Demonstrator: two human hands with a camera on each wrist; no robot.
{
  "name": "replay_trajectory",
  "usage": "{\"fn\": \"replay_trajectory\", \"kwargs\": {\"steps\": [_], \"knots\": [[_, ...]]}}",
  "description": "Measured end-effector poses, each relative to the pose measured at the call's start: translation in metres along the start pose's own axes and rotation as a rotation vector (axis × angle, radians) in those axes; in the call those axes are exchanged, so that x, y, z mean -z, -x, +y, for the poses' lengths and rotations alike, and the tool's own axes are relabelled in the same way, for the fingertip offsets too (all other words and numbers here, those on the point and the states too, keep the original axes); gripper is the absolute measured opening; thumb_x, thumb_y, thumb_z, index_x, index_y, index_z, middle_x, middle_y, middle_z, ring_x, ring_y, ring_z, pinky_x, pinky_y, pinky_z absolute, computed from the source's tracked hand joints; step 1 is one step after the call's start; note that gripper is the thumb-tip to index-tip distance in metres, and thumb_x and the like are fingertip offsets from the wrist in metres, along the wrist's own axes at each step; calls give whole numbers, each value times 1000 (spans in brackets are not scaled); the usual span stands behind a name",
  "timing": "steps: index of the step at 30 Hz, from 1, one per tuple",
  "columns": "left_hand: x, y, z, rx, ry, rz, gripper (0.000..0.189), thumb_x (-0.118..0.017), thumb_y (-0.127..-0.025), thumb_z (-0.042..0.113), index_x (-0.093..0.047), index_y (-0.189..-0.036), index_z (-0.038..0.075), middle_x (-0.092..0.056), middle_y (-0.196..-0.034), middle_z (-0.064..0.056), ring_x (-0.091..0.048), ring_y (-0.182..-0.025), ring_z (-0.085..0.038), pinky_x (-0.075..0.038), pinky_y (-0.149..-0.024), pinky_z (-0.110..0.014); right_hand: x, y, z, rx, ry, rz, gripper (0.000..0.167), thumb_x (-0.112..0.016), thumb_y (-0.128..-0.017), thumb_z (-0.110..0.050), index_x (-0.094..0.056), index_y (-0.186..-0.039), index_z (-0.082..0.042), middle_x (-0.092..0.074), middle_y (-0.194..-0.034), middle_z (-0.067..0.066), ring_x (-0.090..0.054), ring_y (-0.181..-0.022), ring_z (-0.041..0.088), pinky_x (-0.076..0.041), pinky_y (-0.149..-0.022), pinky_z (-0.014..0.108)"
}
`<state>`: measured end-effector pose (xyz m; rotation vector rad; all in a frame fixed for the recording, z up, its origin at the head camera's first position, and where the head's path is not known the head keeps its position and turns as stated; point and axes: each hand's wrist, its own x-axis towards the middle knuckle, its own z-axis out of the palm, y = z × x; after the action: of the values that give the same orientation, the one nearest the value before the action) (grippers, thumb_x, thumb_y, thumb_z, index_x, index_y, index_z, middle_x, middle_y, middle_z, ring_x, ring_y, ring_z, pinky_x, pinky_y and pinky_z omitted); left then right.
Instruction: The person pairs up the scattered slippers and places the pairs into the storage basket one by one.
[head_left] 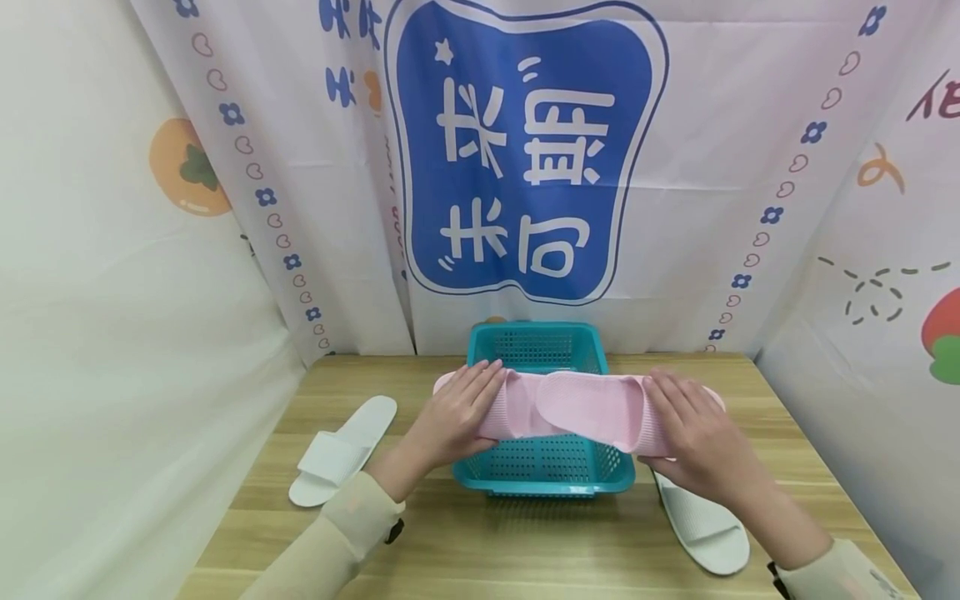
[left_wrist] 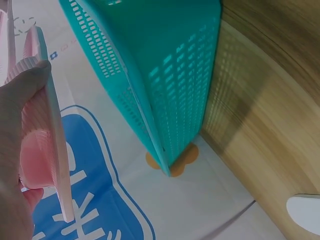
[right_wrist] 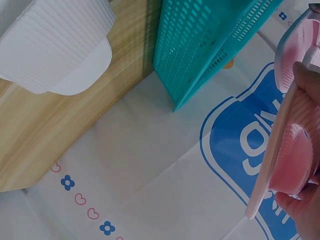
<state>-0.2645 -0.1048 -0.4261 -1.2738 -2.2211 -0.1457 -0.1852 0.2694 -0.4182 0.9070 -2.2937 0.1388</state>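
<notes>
My left hand [head_left: 453, 417] grips one pink slipper [head_left: 525, 408] across its strap, thumb on the near side. A second pink slipper [head_left: 588, 407] is held the same way in my right hand [head_left: 701, 437]. Both slippers are raised sideways above a teal plastic basket [head_left: 543, 486], their open ends meeting and overlapping in the middle. In the left wrist view, the thumb presses the edge of the left slipper [left_wrist: 60, 150]. The right wrist view has the fingers wrapped about the strap of the right slipper [right_wrist: 292, 160].
A white slipper [head_left: 345, 454] lies on the wooden table [head_left: 420, 550] to the left. Another white slipper [head_left: 705, 525] lies at the right, partly under my right hand. Behind the basket hangs a printed cloth [head_left: 682, 275] with a blue sign.
</notes>
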Motion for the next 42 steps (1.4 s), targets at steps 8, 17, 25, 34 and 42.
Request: {"fn": "replay_trajectory", "kwargs": {"steps": [8, 17, 25, 34, 42], "knots": [[0, -4, 4, -17, -10, 15, 98, -84, -71, 46, -40, -145, -1, -42, -148, -17, -38, -137, -32, -36, -107, -49, -5, -4, -5, 2, -5, -14, 98, -84, -67, -43, -43, -138, 10, -49, -135, 28, -46, -121, 43, -43, -96, 61], [-1, -5, 8, -53, -9, 71, 100, -86, -66, 48, -44, -142, -2, -47, -143, -19, -43, -133, -34, -38, -106, -51, -11, -7, -11, 21, -17, -6, 99, -85, -67, -43, -43, -139, 9, -49, -135, 27, -47, -121, 42, -44, -95, 62], [-4, -9, 14, -69, -6, 70, 102, -86, -67, 47, -42, -143, -2, -48, -143, -19, -44, -132, -34, -38, -105, -51, -15, -8, -15, 26, -31, -6, 94, -77, -76, -51, -42, -139, 9, -49, -136, 26, -46, -123, 42, -43, -96, 61], [-4, -13, 19, -91, -18, 56, 100, -84, -68, 49, -41, -144, -1, -47, -144, -18, -45, -131, -35, -38, -106, -50, -19, -12, -21, 40, -39, 8, 100, -84, -66, -43, -41, -140, 10, -49, -136, 27, -47, -123, 42, -42, -98, 61], [-4, -16, 22, -114, -44, 83, 103, -84, -67, 53, -42, -142, -3, -49, -141, -19, -46, -131, -34, -38, -105, -50, -20, -15, -24, 53, -52, 20, 88, -64, -85, -54, -41, -140, 10, -49, -136, 27, -46, -123, 42, -42, -97, 62]]}}
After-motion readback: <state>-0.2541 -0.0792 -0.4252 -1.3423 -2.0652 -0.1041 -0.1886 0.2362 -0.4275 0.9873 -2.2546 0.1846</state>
